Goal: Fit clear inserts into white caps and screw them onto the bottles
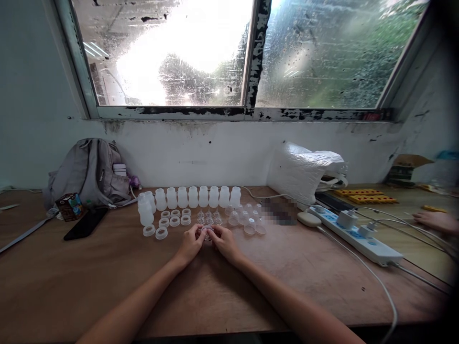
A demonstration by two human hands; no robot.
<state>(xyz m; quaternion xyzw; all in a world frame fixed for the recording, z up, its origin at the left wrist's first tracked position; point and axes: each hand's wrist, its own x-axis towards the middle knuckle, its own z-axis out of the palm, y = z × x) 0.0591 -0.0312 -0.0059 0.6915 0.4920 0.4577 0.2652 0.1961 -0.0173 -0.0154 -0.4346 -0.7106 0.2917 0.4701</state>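
Clear round piece (207, 237) held between left hand (190, 242) and right hand (226, 241).

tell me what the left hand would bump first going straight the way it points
Probably the small clear pieces just ahead, beyond the held piece; the right hand is so close it may be brushed first, as depth is unclear.

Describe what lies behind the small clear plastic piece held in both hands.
Rows of clear plastic pieces with narrow upright tips; whatever the fingers cover there cannot be seen.
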